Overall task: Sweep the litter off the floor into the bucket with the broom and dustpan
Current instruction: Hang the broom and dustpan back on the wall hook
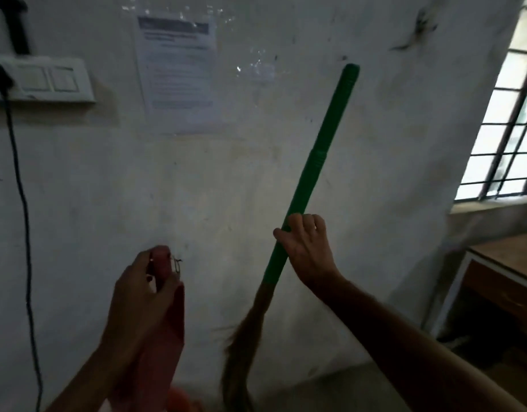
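My right hand grips the green handle of the broom low down, just above the brown bristles. The handle leans up to the right against the white wall, and the bristles hang down toward the floor. My left hand holds the red dustpan by its handle, close to the wall, with the pan hanging below my fingers. A small wire loop at the handle's top sits by a nail in the wall. No bucket or litter is in view.
A white switchboard with a black cable running down is at the upper left. A paper notice is stuck on the wall. A barred window and a wooden table stand at the right.
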